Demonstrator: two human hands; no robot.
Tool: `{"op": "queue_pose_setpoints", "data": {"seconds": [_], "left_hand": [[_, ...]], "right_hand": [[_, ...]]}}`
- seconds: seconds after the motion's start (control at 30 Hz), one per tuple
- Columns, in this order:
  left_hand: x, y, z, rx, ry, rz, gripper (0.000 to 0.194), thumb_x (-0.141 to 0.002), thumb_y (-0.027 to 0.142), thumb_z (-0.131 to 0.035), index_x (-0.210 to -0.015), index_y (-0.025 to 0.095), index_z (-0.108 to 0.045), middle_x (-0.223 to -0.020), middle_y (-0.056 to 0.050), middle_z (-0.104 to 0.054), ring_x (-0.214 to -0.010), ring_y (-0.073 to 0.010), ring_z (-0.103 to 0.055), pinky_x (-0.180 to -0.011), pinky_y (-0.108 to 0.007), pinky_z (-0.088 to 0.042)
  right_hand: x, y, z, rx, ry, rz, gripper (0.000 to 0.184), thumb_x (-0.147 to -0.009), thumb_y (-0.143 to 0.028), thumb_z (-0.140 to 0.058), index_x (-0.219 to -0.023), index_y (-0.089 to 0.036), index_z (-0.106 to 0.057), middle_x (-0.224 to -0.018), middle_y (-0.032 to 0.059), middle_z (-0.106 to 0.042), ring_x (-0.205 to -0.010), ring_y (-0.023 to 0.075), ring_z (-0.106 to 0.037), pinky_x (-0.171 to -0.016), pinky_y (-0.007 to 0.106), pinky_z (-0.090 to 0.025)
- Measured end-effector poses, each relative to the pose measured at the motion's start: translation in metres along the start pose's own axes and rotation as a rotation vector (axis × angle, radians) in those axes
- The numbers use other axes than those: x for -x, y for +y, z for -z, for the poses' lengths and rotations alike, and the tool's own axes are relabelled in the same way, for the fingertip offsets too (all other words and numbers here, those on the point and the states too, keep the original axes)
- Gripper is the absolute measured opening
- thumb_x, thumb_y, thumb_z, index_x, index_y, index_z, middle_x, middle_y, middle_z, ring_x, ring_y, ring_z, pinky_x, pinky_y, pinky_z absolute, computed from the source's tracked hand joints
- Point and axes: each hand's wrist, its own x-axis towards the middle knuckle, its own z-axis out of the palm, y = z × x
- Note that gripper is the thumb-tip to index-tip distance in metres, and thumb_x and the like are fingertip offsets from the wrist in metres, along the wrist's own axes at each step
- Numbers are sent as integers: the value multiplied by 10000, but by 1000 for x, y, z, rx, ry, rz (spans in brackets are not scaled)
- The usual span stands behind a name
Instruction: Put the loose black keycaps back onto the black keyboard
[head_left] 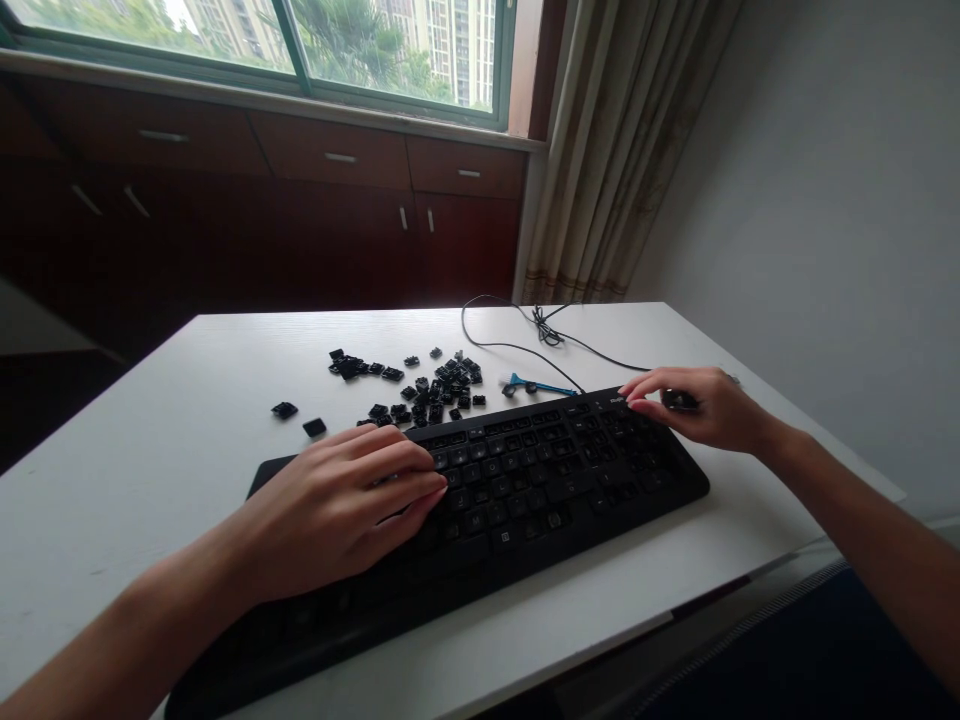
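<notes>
Left hand [352,490] and right hand [712,405] at a keyboard [517,470].
The keyboard lies under the left hand and reaches to the right hand's fingertips. The left hand's fingers are pressed together on it; whether they pinch anything is hidden. The right hand is curled at its far edge, a dark piece [679,400] within the curl, the grip unclear. Loose keys [454,375] lie beyond the left hand, a blue tool [553,387] left of the right hand.
</notes>
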Motion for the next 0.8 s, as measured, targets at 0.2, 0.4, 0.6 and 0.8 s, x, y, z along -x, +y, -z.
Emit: {"op": "queue_pose_setpoints", "data": {"seconds": [0.2, 0.4, 0.6, 0.8], "left_hand": [[2, -2, -4, 1, 25, 4, 179, -867, 167, -693, -1027, 246, -687, -963, 0, -695, -823, -149, -622, -715, -311, -529], [3, -3, -3, 27, -7, 10, 226, -846, 146, -708, -1049, 240, -686, -973, -16, -695, -823, -161, -620, -720, -322, -528], [3, -1, -2, 54, -17, 14, 212, -859, 134, -685, -1049, 227, -692, -972, -30, -695, -817, -167, -620, -717, -324, -519], [0, 1, -1, 64, -6, 5, 186, -868, 135, -675, -1035, 213, -696, -954, -38, -696, -815, -173, -621, -717, -322, -512]], "right_hand": [[-29, -28, -16, -722, 714, -146, 487, -929, -361, -627, -532, -228, -379, -394, -69, -374, -327, 94, -340, -349, 271, -263], [-74, -59, -8, -997, 702, -139, 544, -830, -259, -714, -495, -218, -288, -385, -91, -244, -316, 59, -216, -336, 256, -182], [-59, -54, -35, -909, 694, -176, 467, -798, -221, -723, -478, -213, -383, -388, -90, -298, -318, 58, -245, -329, 255, -149], [-50, -49, -13, -946, 770, -164, 485, -826, -217, -658, -472, -219, -325, -396, -88, -190, -333, 60, -147, -357, 284, -114]]}}
